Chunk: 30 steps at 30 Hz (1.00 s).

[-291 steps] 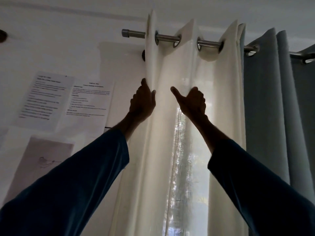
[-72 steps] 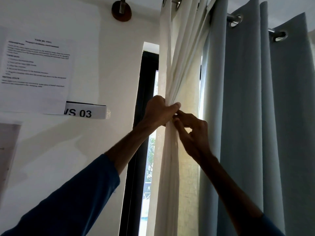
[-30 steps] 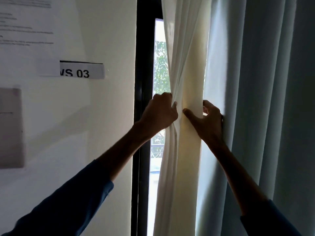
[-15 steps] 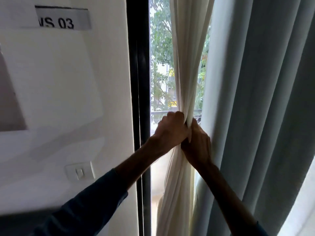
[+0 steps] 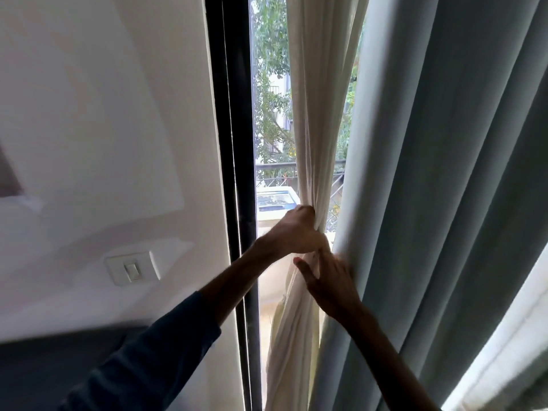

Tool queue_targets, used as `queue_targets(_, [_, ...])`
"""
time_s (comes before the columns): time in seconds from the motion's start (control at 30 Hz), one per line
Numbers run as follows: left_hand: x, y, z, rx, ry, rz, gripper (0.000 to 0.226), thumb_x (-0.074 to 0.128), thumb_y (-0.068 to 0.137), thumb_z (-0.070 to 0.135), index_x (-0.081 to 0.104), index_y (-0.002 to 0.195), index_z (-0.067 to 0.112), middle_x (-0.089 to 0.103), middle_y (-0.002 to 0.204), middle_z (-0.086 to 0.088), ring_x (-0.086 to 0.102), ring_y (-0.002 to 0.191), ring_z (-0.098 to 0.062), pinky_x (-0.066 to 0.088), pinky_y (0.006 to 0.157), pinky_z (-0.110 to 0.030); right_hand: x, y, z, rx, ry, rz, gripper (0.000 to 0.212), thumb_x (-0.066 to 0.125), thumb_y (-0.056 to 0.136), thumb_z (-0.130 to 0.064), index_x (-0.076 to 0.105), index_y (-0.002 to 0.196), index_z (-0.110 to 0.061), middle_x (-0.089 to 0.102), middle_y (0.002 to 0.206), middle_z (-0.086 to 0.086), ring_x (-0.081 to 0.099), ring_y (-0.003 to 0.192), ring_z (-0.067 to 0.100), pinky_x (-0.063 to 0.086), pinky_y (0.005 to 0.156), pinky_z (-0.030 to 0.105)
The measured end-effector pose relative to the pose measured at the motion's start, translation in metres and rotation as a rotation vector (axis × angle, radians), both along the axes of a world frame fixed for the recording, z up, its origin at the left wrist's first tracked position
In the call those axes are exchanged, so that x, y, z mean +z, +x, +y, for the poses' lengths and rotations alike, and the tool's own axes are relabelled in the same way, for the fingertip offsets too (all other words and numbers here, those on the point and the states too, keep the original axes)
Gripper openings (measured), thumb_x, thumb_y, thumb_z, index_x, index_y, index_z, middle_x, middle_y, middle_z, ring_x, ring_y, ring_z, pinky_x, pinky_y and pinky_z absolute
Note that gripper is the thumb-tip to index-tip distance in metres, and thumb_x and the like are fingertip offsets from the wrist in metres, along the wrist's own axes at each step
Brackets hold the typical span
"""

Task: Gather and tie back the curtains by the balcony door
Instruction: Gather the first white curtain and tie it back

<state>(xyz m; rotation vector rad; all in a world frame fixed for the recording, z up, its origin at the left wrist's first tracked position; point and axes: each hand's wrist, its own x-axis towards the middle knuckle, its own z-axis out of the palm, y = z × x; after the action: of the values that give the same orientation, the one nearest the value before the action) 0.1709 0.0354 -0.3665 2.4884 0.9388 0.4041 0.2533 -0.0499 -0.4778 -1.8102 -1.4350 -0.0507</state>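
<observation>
My right hand [image 5: 330, 281], fingers [image 5: 324, 262] straight and loose, rests on the cream curtain [image 5: 314, 114] just right of the door frame [image 5: 234, 143]. Beyond it my left hand [image 5: 293, 229] clutches the bunched folds. Gathered, I judge; not yet tied, and the grey curtain [image 5: 444, 173] farther right hangs loose.

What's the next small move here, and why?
Probably wrap the right hand around the cream curtain just below the left hand. The left hand grips the bunch, the right lies open against it, and the folds below hang loose.

Cream curtain [image 5: 318, 114] bunched into narrow column beside grey-blue curtain [image 5: 444, 173].
</observation>
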Motion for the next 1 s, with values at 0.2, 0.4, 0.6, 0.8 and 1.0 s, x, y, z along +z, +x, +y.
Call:
queue_targets(0.2, [-0.011,-0.013,0.019,-0.154,0.036,0.093,0.034,0.060,0.075,0.023,0.068,0.102,0.003,0.071,0.098,-0.012,0.069,0.089,-0.028,0.060,0.075,-0.043,0.015,0.032,0.003,-0.024,-0.006,0.048,0.035,0.066,0.096,-0.028,0.062,0.129,-0.017,0.076,0.105,0.000,0.069,0.090,0.019,0.038,0.065,0.015])
queue_targets(0.4, [-0.067,-0.020,0.043,0.022,0.169,-0.177,0.053,0.068,0.063,0.067,0.072,0.091,0.022,0.074,0.086,0.004,0.072,0.077,-0.014,0.060,0.069,-0.036,0.006,0.032,0.008,0.053,0.062,0.131,0.026,0.066,0.096,-0.032,0.071,0.114,-0.014,0.072,0.095,-0.010,0.067,0.082,0.009,0.040,0.063,-0.002])
queue_targets(0.6, [-0.107,-0.026,0.055,-0.034,0.083,-0.484,0.041,0.077,0.079,0.047,0.073,0.092,0.009,0.075,0.082,0.000,0.071,0.073,-0.008,0.060,0.071,-0.026,-0.012,0.029,0.008,0.073,0.045,0.177,0.025,0.070,0.094,-0.021,0.073,0.108,-0.001,0.066,0.088,-0.009,0.056,0.062,-0.019,0.035,0.057,-0.007])
queue_targets(0.8, [-0.150,-0.045,0.051,0.072,0.041,-0.505,0.031,0.073,0.089,0.025,0.052,0.085,0.003,0.068,0.062,0.002,0.070,0.057,-0.001,0.055,0.046,-0.026,-0.033,0.032,0.013,-0.069,0.109,0.135,0.021,0.073,0.092,-0.028,0.070,0.079,-0.011,0.058,0.063,-0.018,0.051,0.052,-0.010,0.034,0.053,0.001])
queue_targets(1.0, [-0.198,-0.062,0.021,0.042,-0.019,-0.466,0.011,0.069,0.092,0.024,0.072,0.086,0.015,0.072,0.067,0.009,0.069,0.056,-0.003,0.059,0.053,-0.030,-0.062,0.016,0.009,-0.165,0.167,0.134,0.036,0.069,0.093,-0.031,0.050,0.064,-0.021,0.040,0.046,-0.014,0.040,0.042,-0.004,0.031,0.046,0.009])
